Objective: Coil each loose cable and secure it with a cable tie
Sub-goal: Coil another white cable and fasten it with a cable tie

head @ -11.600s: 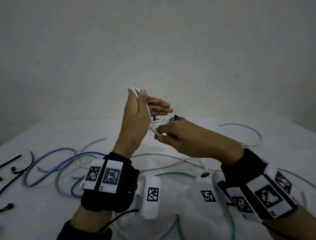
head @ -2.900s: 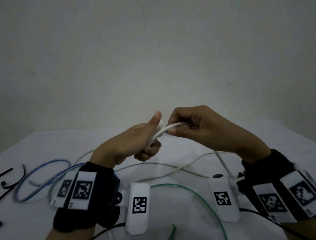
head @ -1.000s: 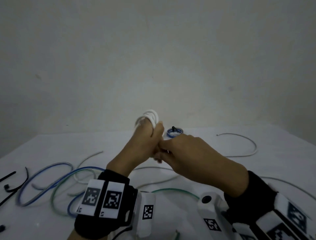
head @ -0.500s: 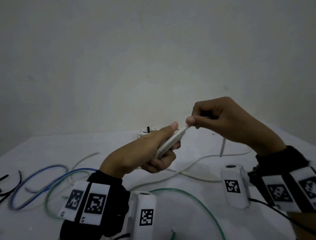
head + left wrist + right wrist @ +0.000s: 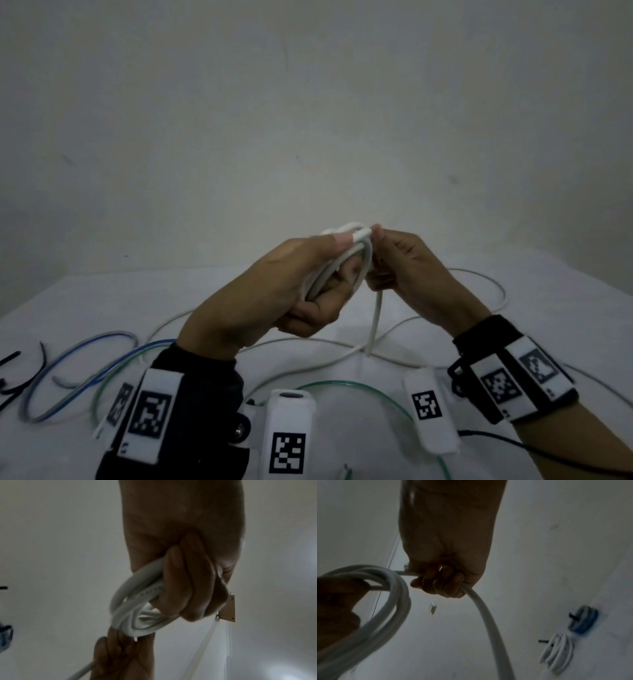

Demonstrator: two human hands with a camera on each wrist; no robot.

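From the head view, at nine o'clock on the white table (image 5: 548, 308) I see black cable ties (image 5: 13, 383) lying at the edge, and just right of them loose loops of blue cable (image 5: 78, 356) and green cable (image 5: 342, 383) spread flat.

My left hand (image 5: 274, 291) is raised above the table at centre, its fingers curled round a bundle of white cable (image 5: 342, 270). The coils run through the palm, and the thumb lies over the top of the loops at twelve o'clock of the fist. In the left wrist view the fingers (image 5: 188, 588) wrap the coil (image 5: 137, 608), whose loops bulge out toward seven o'clock of the grip.

Directly at three o'clock of that fist, touching it, my right hand (image 5: 411, 274) is clamped on the same white cable. Its fingertips pinch the strand right at the top of the coil, and the free length drops from the fist toward six o'clock down to the table, where it trails off. The right wrist view shows the fingers (image 5: 443, 584) closed on the strand, with the coil at nine o'clock of the fist.

Farther right in that view, at four o'clock, a tied white coil (image 5: 556, 653) and a tied blue coil (image 5: 583, 620) lie on the table, just beside each other.
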